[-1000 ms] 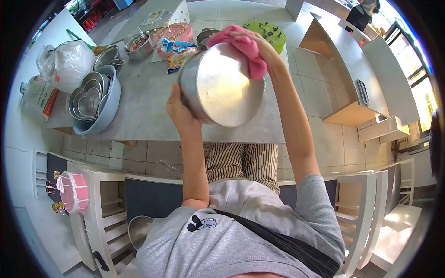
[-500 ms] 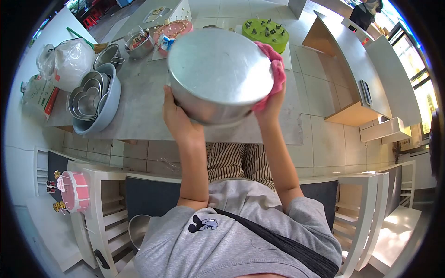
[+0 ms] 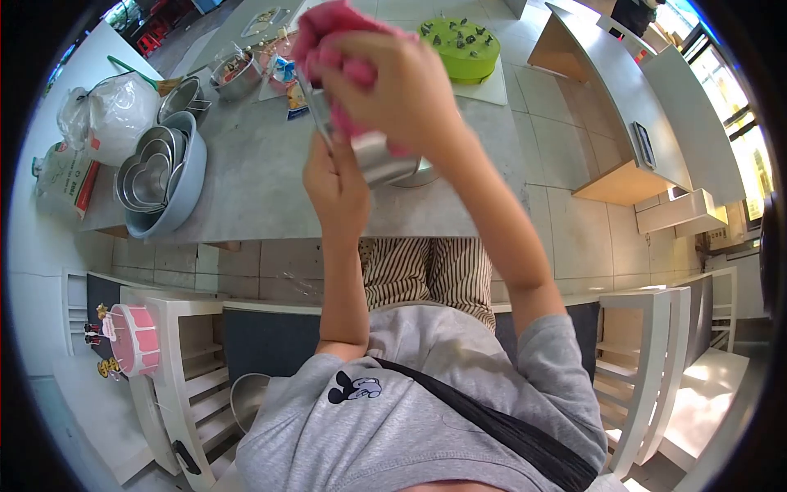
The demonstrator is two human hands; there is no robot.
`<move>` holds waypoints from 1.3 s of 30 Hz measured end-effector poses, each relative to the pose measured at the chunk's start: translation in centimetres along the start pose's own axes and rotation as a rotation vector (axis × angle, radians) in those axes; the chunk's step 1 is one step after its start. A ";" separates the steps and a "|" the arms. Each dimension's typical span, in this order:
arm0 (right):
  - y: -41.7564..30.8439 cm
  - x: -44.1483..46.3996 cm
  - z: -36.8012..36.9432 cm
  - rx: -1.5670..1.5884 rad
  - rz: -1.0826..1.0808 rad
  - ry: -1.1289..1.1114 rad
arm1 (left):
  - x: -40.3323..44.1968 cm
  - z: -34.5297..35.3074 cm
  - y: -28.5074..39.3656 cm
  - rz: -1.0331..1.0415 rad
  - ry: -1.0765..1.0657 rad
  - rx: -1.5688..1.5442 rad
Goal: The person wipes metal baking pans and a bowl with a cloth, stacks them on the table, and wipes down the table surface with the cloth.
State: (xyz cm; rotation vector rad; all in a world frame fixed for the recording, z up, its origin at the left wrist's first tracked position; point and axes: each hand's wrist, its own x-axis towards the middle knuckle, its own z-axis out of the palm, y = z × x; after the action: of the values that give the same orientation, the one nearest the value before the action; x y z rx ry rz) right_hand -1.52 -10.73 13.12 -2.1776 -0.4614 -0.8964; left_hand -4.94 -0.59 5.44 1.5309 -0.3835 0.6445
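Observation:
A round metal cake tin [image 3: 381, 160] is held up over the grey table, tipped on its side and mostly hidden behind my hands. My left hand [image 3: 338, 187] grips its wall near the rim, thumb upward. Bunched in my right hand [image 3: 406, 86] is a pink cloth [image 3: 336, 20], pressed against the tin's upper edge. My right forearm reaches across above the tin, and the hand is slightly blurred. Just below the tin, a curved metal edge [image 3: 422, 176] shows near the table; what it belongs to is hard to tell.
On the left of the table [image 3: 254, 184] stand a blue-grey basin [image 3: 195, 176] with several nested metal pans [image 3: 152, 176], a plastic bag [image 3: 123, 115] and a metal bowl [image 3: 236, 78]. A green cake-shaped piece [image 3: 463, 70] sits at the back. A pink cake model [image 3: 135, 338] is low left.
The tin has gone from base up between both hands to tipped on its side. My right hand with the pink cloth has moved up and left across it.

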 end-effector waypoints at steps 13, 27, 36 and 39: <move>2.7 -10.0 4.8 -0.009 -0.509 0.247 | 0.2 -1.8 -4.8 -0.341 0.146 -0.462; 9.1 -1.1 -1.5 1.124 0.712 0.186 | 1.2 -2.9 -3.1 -0.399 0.083 -0.924; 1.0 0.2 -3.0 -0.042 0.213 -0.259 | -0.5 -0.5 -1.4 -0.170 -0.025 -0.143; -0.9 -3.1 0.4 -0.020 -0.278 -0.026 | 0.0 0.6 -1.9 0.062 0.143 -0.030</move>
State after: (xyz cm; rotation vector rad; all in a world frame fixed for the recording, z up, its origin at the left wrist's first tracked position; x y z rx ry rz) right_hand -3.94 -10.01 11.15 -2.1785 -0.7851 -1.0237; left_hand -3.66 -1.05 3.93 1.4393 -0.3311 0.7890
